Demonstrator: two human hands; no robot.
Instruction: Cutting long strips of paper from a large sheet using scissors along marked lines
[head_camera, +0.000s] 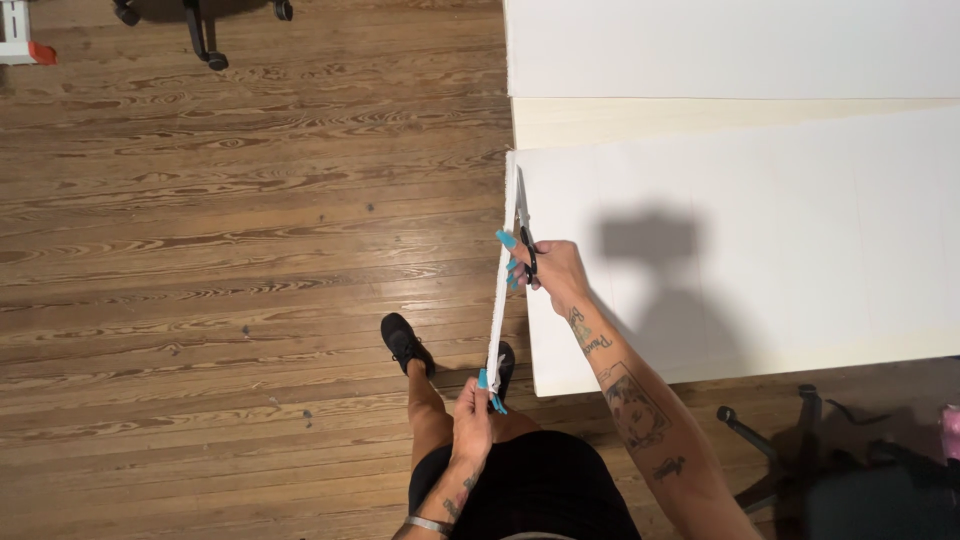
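Observation:
My right hand (553, 272) grips black-handled scissors (523, 228) whose blades point away from me along the left edge of a large white sheet (760, 260) lying on a table. A narrow white strip (499, 310) hangs off that edge, partly cut free. My left hand (472, 415) pinches the strip's lower end, holding it taut below the sheet's near corner. Both hands have long turquoise nails. A silver bracelet sits on my left wrist.
Another white sheet (730, 45) lies beyond, with a cream band of table (700, 118) between them. Wooden plank floor (220, 250) spreads to the left. My black shoes (403, 340) stand below. Chair wheel bases show at top left (205, 40) and bottom right (780, 440).

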